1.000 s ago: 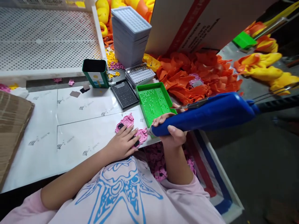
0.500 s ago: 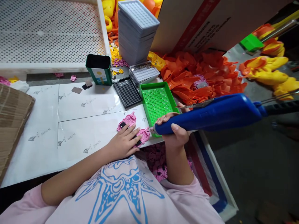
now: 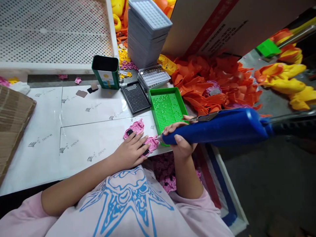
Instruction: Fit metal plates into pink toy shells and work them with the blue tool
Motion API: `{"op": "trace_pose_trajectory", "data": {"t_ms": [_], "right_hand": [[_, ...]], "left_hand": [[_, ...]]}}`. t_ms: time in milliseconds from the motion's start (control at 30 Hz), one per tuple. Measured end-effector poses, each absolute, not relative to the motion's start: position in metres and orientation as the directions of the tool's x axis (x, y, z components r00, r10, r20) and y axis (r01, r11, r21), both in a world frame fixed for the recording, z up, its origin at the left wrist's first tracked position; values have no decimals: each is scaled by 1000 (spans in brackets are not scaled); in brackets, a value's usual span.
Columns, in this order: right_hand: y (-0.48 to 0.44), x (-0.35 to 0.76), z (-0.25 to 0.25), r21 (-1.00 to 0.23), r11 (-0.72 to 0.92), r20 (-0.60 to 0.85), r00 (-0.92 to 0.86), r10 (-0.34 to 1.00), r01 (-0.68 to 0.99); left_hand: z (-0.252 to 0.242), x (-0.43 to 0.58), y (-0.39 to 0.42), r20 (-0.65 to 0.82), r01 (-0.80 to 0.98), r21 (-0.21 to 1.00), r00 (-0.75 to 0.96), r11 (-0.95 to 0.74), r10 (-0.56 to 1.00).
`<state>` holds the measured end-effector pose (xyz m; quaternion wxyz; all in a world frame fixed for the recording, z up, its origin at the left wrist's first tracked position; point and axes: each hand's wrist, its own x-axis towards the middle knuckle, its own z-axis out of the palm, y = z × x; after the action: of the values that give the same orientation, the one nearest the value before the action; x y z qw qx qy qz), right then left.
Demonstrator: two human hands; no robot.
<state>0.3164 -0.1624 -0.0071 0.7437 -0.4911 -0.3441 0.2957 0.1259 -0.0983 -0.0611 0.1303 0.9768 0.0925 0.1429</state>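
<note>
My left hand (image 3: 130, 148) lies flat on two pink plastic housings, its fingers stretched over the black pieces set in them. One pink housing (image 3: 137, 126) shows beyond my fingertips; the other pink housing (image 3: 153, 143) lies nearer the table edge. In my right hand (image 3: 182, 143) is a blue electric screwdriver (image 3: 217, 128), fingers and thumb wrapped round its front end. It lies nearly level, with the tip at the right end of the nearer housing. Whether the tip touches a screw is too small to tell.
Beyond my right hand stands a green perforated tray (image 3: 166, 107), with a black grid tray (image 3: 135, 97) beside it. A green tin (image 3: 106, 73), a stack of grey trays (image 3: 148, 36) and orange parts (image 3: 197, 82) are farther back. A cardboard box (image 3: 14, 128) is at left; pink parts (image 3: 165, 171) lie below the edge.
The rear of the screwdriver has come down and slightly left, while its tip stays at the nearer housing. My left hand and both housings keep their places.
</note>
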Motion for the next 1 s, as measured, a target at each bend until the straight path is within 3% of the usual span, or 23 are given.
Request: {"op": "trace_pose_trajectory", "data": {"t_ms": [100,200,300,467,533,600,700,767,900,1000], "right_hand": [[-164,316,-12,-934,357,293,519,803,-25],[-162,315,-16,-959,283,247,492,834,1],[-157,316,-15,-970,236,173,507,845,-63],[-158,322,5,-922,340,175,580,795,-187],[-163,327,17,-895,408,211,635,744,-180],[-169,332,26,-881,455,251,683,686,-133],[-173,338,30,-892,448,270,726,632,-58],[-171,340,28,-914,402,229,744,627,-57],[-163,341,17,-936,335,136,760,635,-113],[-159,340,10,-939,320,114,758,642,-129]], "left_hand": [[-61,127,-99,271,143,265,938,-953,216],[-60,127,-97,285,137,253,936,-958,209],[-60,129,-95,270,126,248,943,-961,194],[-57,126,-94,308,101,245,935,-964,176],[-51,122,-94,338,67,293,926,-954,169],[-41,118,-95,329,2,417,932,-909,153],[-27,123,-100,230,-80,652,968,-754,96],[-23,137,-107,164,-115,737,986,-666,12],[-33,172,-125,115,-238,761,965,-603,-235],[-39,184,-131,147,-314,702,942,-640,-301]]}}
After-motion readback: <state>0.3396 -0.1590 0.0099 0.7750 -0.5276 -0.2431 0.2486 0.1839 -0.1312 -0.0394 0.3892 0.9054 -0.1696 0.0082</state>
